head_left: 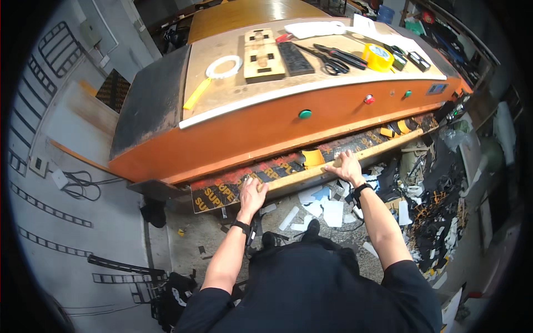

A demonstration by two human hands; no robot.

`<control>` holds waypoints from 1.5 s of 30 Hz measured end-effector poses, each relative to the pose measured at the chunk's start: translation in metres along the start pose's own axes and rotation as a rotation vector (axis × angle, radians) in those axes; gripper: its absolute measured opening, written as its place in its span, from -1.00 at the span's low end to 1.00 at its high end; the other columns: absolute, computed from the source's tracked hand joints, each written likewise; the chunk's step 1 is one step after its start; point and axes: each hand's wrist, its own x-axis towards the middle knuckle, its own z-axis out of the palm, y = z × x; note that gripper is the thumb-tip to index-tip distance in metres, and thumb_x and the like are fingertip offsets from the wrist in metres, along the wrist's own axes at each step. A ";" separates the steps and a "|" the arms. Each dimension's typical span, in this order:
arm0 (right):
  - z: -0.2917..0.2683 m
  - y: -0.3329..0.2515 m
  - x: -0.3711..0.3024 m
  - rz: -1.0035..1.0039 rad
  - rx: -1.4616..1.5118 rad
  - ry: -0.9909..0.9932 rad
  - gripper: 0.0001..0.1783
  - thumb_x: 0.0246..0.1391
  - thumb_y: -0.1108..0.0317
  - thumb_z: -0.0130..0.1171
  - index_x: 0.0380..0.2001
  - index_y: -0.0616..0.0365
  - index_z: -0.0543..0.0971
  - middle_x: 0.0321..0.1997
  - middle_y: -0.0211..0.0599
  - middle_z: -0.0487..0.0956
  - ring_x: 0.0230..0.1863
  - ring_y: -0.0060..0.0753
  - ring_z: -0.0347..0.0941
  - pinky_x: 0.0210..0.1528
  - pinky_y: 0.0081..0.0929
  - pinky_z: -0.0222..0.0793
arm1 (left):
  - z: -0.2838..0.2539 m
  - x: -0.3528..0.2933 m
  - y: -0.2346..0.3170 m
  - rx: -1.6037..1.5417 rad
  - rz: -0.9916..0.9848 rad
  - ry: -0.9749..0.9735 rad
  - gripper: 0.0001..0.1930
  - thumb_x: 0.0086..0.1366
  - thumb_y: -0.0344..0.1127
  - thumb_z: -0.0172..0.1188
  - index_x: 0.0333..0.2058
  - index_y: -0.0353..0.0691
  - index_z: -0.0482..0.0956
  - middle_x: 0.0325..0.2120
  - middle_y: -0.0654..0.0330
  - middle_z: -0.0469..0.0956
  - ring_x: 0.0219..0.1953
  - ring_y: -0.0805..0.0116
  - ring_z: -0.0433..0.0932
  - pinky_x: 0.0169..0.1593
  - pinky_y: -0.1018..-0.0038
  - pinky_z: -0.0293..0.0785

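Observation:
A long, narrow wooden strip (297,178) runs along the front edge of a dark printed board (226,187), which sticks out below the orange machine (239,136). At the strip's left end my left hand (252,196) is closed with its fingers curled over it. Farther right, my right hand (348,168) grips the same strip, thumb pointing left. A curved yellow piece (313,159) lies on the board just behind the strip, close to my right hand. More yellow pieces (401,129) rest near the board's right end. The undersides of both hands are hidden.
On the machine's top lie a slotted wooden block (261,55), scissors (328,62), a yellow tape roll (378,57), a white ring (224,66) and a yellow cutter (197,94). Scraps (333,213) litter the floor by my feet. A cable (83,185) coils at left.

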 end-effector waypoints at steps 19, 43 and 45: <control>0.072 -0.193 0.035 0.097 0.432 -0.010 -0.62 0.23 0.20 0.40 -0.03 0.25 0.80 -0.20 0.13 0.81 -0.09 0.13 0.80 0.02 -0.14 0.69 | -0.050 0.084 -0.080 0.000 0.189 0.029 -0.62 0.43 -0.26 0.38 0.14 -0.31 0.69 0.21 -0.13 0.64 0.33 -0.17 0.54 0.48 -0.04 0.42; 0.070 -0.237 -0.060 -0.045 0.398 -0.230 -0.72 0.04 0.27 0.51 -0.32 0.27 0.72 -0.36 0.14 0.76 -0.25 0.17 0.79 -0.08 0.00 0.73 | -0.077 -0.025 -0.074 -0.345 -0.044 0.100 -0.29 0.49 -0.07 0.37 0.47 -0.30 0.41 0.47 -0.18 0.44 0.54 -0.20 0.35 0.63 -0.03 0.20; 0.080 -0.262 -0.071 -0.081 0.389 -0.233 -0.72 0.04 0.29 0.45 -0.38 0.33 0.67 -0.39 0.25 0.74 -0.27 0.34 0.77 -0.10 0.09 0.72 | -0.084 -0.033 -0.076 -0.272 -0.015 0.056 -0.24 0.44 -0.09 0.42 0.49 -0.31 0.39 0.45 -0.21 0.45 0.53 -0.21 0.36 0.63 -0.07 0.18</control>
